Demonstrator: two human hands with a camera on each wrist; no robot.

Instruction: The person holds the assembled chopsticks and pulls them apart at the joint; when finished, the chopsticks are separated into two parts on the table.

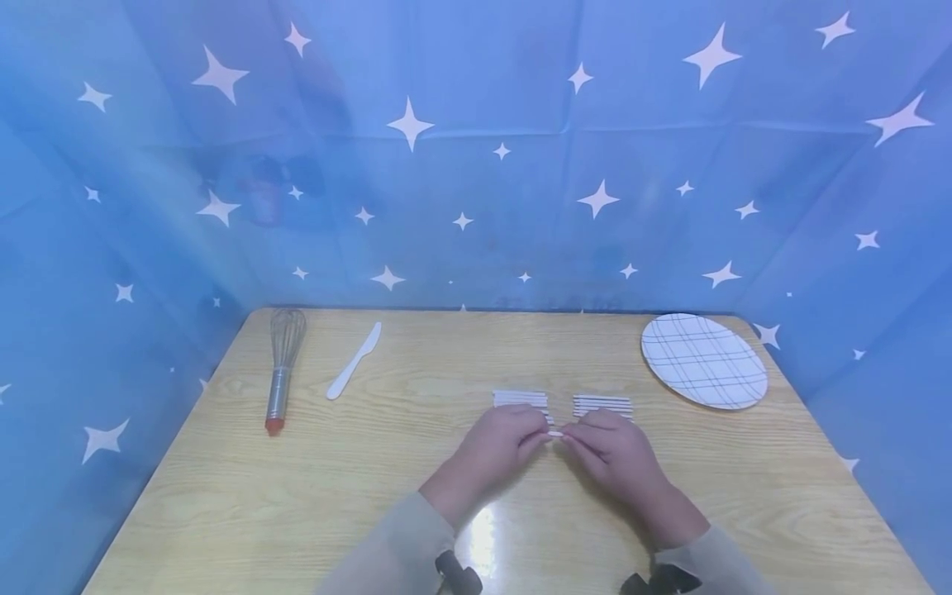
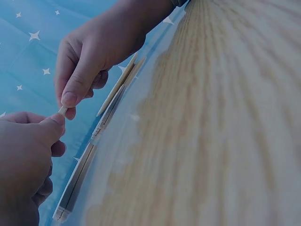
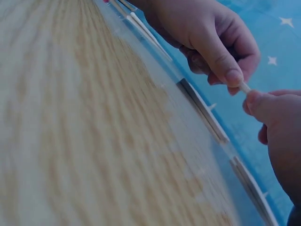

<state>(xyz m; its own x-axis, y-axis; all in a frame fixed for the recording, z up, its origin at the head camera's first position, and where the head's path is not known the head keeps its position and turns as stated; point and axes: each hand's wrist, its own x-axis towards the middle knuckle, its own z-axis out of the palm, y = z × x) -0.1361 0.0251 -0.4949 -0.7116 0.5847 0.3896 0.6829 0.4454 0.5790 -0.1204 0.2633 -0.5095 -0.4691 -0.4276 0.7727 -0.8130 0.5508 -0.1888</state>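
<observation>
A short white stick (image 1: 555,434) is pinched from both ends just above the table, most of it hidden by fingers. My left hand (image 1: 494,438) grips its left end between thumb and forefinger. The right end is pinched the same way by my right hand (image 1: 613,459). Only a small pale length of the stick (image 3: 245,88) shows between the thumbs in the right wrist view. Just beyond the hands lie two groups of thin white sticks, a left group (image 1: 519,398) and a right group (image 1: 602,405), each laid side by side and partly covered by the hands.
On the wooden table (image 1: 297,504), a whisk (image 1: 280,372) with a red end and a white plastic-looking knife (image 1: 354,360) lie to the left. At the far right is a white plate (image 1: 702,361) with checked lines. A blue star-patterned curtain (image 1: 476,173) surrounds the table's back and sides.
</observation>
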